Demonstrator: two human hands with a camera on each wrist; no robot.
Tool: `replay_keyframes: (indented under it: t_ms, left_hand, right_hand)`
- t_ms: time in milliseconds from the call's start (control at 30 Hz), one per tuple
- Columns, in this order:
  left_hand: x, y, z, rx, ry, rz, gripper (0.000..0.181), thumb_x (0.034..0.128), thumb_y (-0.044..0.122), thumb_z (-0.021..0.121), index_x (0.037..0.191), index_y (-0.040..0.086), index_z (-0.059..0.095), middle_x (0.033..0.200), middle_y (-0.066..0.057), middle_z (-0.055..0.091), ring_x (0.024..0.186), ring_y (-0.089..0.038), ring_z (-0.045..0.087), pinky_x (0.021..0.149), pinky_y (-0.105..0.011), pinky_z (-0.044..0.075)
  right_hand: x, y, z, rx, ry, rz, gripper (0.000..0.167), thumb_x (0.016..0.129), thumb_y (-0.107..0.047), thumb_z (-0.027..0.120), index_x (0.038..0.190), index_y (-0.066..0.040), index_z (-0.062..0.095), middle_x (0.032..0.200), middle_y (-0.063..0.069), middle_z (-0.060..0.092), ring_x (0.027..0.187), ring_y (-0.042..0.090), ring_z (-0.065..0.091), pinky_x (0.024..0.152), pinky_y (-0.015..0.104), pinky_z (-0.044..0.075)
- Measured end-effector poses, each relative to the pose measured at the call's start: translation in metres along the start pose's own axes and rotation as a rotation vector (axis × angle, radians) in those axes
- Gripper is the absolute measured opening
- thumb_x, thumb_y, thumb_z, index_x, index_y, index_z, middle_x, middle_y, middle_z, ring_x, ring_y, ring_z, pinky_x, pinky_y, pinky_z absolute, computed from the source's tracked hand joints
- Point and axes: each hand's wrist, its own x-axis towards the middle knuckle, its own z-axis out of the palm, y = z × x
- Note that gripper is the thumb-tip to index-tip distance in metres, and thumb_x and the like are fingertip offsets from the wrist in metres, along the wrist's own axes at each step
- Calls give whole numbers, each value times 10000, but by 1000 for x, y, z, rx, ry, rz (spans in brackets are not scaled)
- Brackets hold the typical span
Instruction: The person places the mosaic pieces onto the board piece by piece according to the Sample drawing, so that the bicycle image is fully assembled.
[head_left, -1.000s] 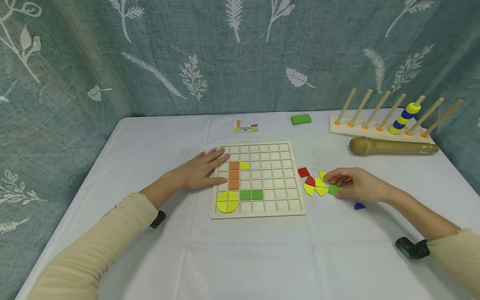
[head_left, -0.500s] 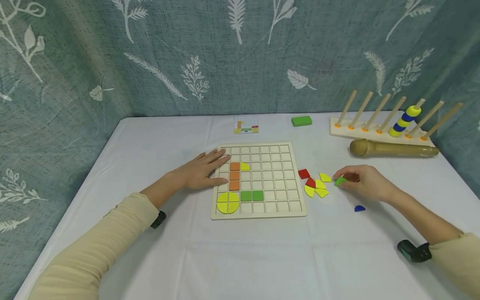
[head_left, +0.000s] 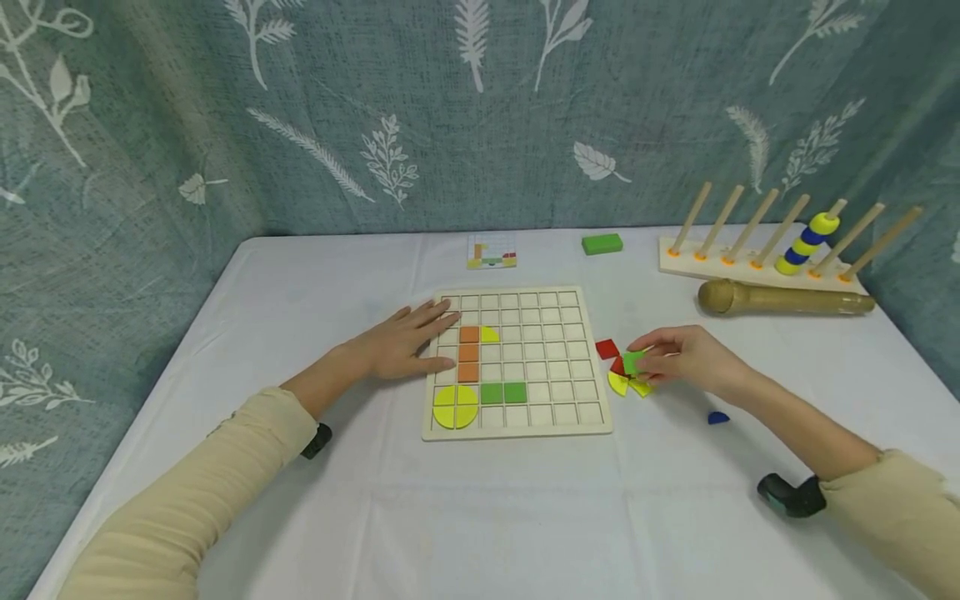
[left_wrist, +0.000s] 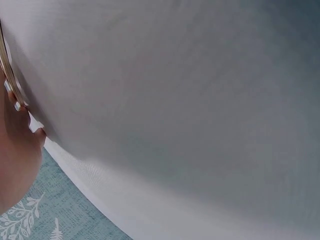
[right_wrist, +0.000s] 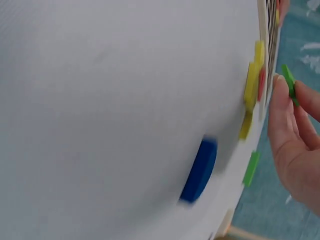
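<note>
My right hand (head_left: 693, 360) pinches a green square tile (head_left: 633, 362) between thumb and fingertips, above the loose pieces right of the wooden grid board (head_left: 555, 433). In the right wrist view the green tile (right_wrist: 289, 84) is edge-on, lifted off the cloth. Beneath and beside the hand lie red tiles (head_left: 607, 349) and yellow pieces (head_left: 618, 384), partly covered. My left hand (head_left: 401, 343) rests with fingers spread on the board's left edge. On the board sit a column of orange squares (head_left: 468, 353), a yellow quarter piece (head_left: 489, 334), two green squares (head_left: 502, 393) and a yellow circle of quarters (head_left: 455, 407).
A blue half-round piece (head_left: 717, 417) lies near my right wrist. Behind the board are a small pattern card (head_left: 492, 250) and a green block (head_left: 602, 244). At the back right stand a peg rack (head_left: 693, 260) with yellow and blue beads and a brown wooden stick (head_left: 795, 298).
My right hand has picked up the green square tile from the right of the pile and carried it left over the yellow and red pieces. My left hand stays in place.
</note>
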Motion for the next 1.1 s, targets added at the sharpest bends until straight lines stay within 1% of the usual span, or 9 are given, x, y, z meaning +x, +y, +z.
replay_keyframes:
  t_ms: [167,333,500,633,800,900,1100]
  left_hand:
    - [-1,1,0,-7,6,6,811,939,634,398,1553,185,114,1592,-66,20,1439,-266,-20,1130,-510,45]
    - [-1,1,-1,-7,6,7,808,943,623,407,1552,180,114,1592,-64,18,1439,-265,-19,1129,-512,47]
    - [-1,3,-1,-15,7,6,803,946,605,424,1551,175,119,1592,-67,23,1439,-267,-18,1128,-515,47]
    - [-1,4,-1,-17,6,4,803,946,600,431,1551,171,122,1592,-69,27,1440,-265,-21,1128,-517,46]
    - [-1,4,-1,-19,11,5,804,943,605,432,1551,177,127,1592,-65,33,1440,-260,-20,1128,-516,48]
    - [-1,3,0,-13,13,4,807,941,615,424,1552,182,123,1593,-61,30,1441,-256,-20,1129,-512,50]
    - [-1,2,0,-16,9,-4,810,940,613,428,1552,185,118,1594,-53,22,1441,-249,-29,1130,-509,44]
  right_hand:
    - [6,-10,18,28,-45,10,369,899,-121,674,1194,85,589,911,101,696,822,207,674,740,315,553]
    - [13,-18,34,56,-80,18,330,905,-77,659,1184,88,601,913,112,702,805,198,675,731,311,554]
    - [21,-23,49,66,-111,-6,284,902,-12,639,1157,108,606,875,108,691,757,185,670,709,313,558]
    - [27,-26,59,75,-135,-17,283,887,-20,661,1140,100,619,857,91,688,750,186,672,719,320,558]
    - [31,-33,70,56,-144,-1,290,870,-42,688,1131,75,637,809,89,669,739,184,674,707,313,560]
    - [33,-37,75,37,-143,13,287,867,-39,693,1132,60,644,809,94,660,728,186,679,700,310,561]
    - [36,-39,82,29,-144,23,308,847,-37,719,1128,67,648,799,102,665,699,183,683,694,306,562]
